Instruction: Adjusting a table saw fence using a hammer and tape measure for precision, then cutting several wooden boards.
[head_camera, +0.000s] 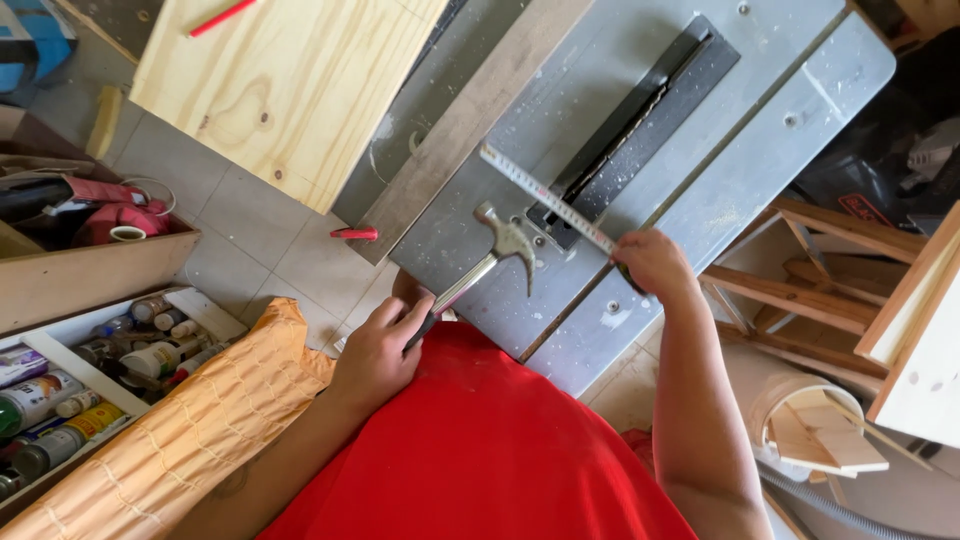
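A claw hammer (500, 250) lies with its steel head on the grey tabletop (700, 160) of a table saw, just beside the near end of the blade slot (640, 110). The left hand (380, 350) is closed around the hammer's dark handle, low down and off the tabletop's edge; the tool looks stiff and head-heavy, best held at that handle. Across the slot's near end runs a tape measure (545, 197), its blade stretched taut and thin. The right hand (652, 262) presses on the tape's case end, fingers apparently curled around it, though the case itself is hidden. Beyond the slot a pine board (290, 80) overhangs the tabletop's far side.
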